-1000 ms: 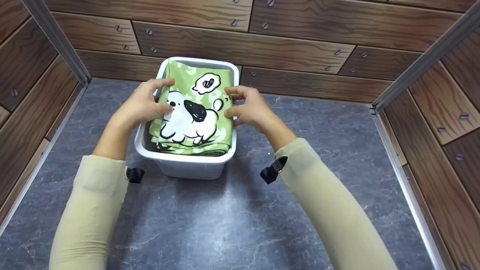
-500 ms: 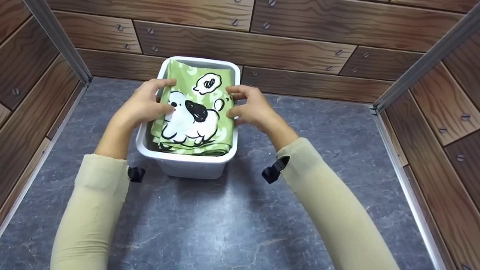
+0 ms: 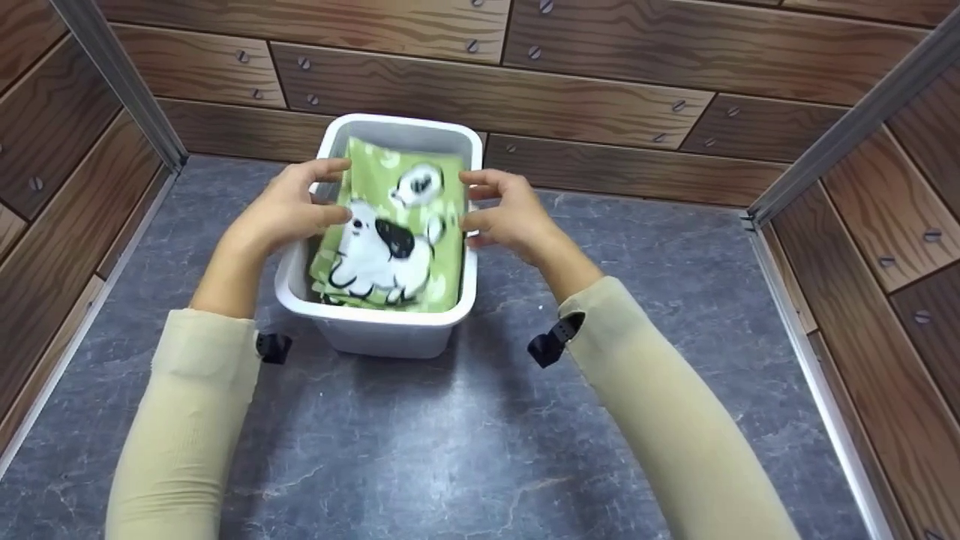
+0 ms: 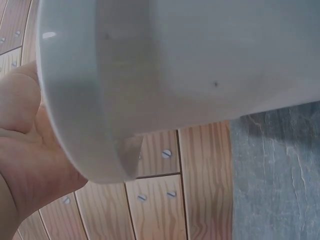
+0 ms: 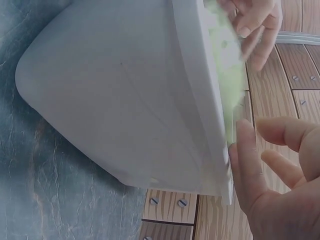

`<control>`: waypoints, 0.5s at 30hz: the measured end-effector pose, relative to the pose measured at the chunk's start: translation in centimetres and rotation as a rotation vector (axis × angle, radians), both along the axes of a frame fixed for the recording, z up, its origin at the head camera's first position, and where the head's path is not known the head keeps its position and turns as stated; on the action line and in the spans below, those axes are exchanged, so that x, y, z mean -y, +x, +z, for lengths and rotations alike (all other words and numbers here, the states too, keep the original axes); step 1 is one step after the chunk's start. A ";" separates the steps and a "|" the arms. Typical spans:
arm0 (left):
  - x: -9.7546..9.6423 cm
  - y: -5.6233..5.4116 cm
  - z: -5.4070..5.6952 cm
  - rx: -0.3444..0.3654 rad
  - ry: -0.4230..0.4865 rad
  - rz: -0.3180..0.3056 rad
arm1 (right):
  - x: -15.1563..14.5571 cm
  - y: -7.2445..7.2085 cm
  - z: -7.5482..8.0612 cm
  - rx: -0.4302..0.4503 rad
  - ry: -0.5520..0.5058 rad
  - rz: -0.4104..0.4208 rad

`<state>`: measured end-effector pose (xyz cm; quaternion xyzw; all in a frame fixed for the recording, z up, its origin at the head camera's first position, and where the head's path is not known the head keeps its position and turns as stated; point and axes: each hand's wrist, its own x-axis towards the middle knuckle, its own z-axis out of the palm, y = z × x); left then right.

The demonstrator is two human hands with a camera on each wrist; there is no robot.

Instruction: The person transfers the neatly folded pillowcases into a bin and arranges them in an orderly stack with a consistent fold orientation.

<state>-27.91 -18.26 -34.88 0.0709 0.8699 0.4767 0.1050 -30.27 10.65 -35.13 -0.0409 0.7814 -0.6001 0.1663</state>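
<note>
A folded green cloth (image 3: 446,259) with a white dog print lies inside a white plastic bin (image 3: 390,319), slightly blurred. My left hand (image 3: 289,202) is over the bin's left rim, its fingers and thumb spread apart beside the cloth. Over the opposite rim is my right hand (image 3: 517,214), also with fingers apart and pinching nothing. In the right wrist view the right hand (image 5: 280,185) has fingers close to the rim, and the cloth (image 5: 225,70) shows above it. The bin wall (image 4: 200,65) hides the left fingertips in the left wrist view.
The bin stands on a grey marbled surface (image 3: 420,450) near the wood-patterned back wall (image 3: 585,97). Similar side panels rise at left and right, with metal corner posts (image 3: 862,105). A small black device (image 3: 274,347) sits at each sleeve cuff.
The cloth has slipped from between the fingers and sunk lower into the bin, showing more inner wall at the back. Both hands stay nearly in place, fingers now off the cloth.
</note>
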 end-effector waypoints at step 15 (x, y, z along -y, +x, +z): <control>-1.0 1.0 -0.6 -0.097 0.015 0.011 | -3.0 0.8 -0.4 -0.085 -0.008 -0.008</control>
